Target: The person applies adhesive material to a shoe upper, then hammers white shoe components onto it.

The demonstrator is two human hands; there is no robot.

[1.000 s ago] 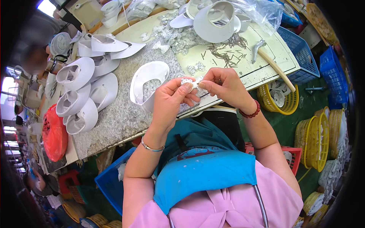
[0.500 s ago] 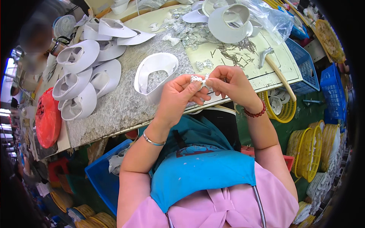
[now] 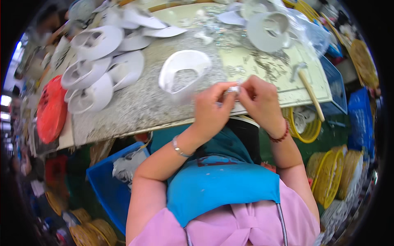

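Over the table's front edge, my left hand [image 3: 212, 107] and my right hand [image 3: 262, 102] meet, thumbs and fingers pinched together. Between them is a small whitish, shiny piece [image 3: 234, 89]; it is blurred and partly covered by the fingertips, so its exact kind is unclear. A white curved piece [image 3: 174, 65], shaped like a sun visor with a wide hole, lies on the grey, worn table surface [image 3: 135, 102] just beyond my left hand.
Several similar white pieces [image 3: 96, 43] are heaped at the left beside a red plastic bag [image 3: 52, 108]. More white pieces [image 3: 266, 30] sit at the far right. A hammer [image 3: 312, 94] lies near scattered thin nails [image 3: 266, 63]. Blue bin [image 3: 102, 176] and yellow basket [image 3: 308, 133] stand below the table.
Both hands have shifted slightly right in view, fingers closing more tightly round the small piece, which shows less. The table and its things also sit differently as the view has shifted.
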